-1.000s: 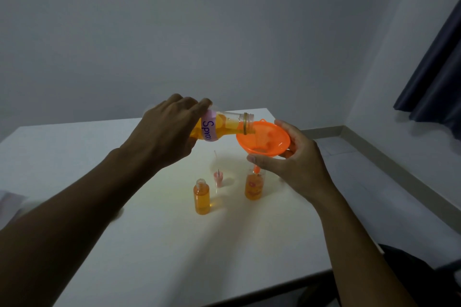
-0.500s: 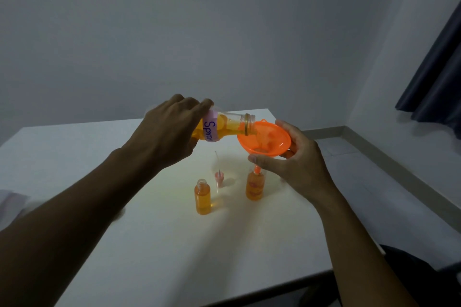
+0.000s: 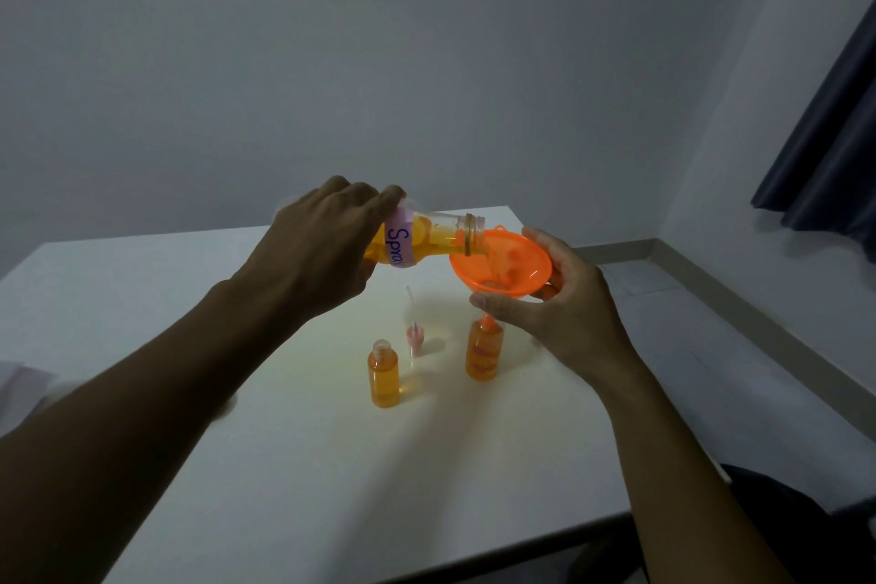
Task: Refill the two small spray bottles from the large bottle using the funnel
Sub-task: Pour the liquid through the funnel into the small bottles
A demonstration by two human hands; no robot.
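My left hand (image 3: 322,251) grips the large bottle (image 3: 426,239), tipped almost flat, with a purple label and orange liquid inside. Its open mouth hangs over the rim of the orange funnel (image 3: 502,266). My right hand (image 3: 554,299) holds the funnel by its rim. The funnel's spout sits in the neck of the right small bottle (image 3: 483,353), which stands on the table, mostly full of orange liquid. The left small bottle (image 3: 384,375) stands apart with its neck open, nearly full.
A pink spray cap with its thin tube (image 3: 414,334) stands on the white table (image 3: 284,488) between the two small bottles. A pale object (image 3: 19,382) lies at the table's left edge. The table's right edge drops to the floor; a dark curtain (image 3: 834,157) hangs at right.
The liquid level in the right small bottle has risen slightly. Both hands, the large bottle and the funnel have held almost the same pose.
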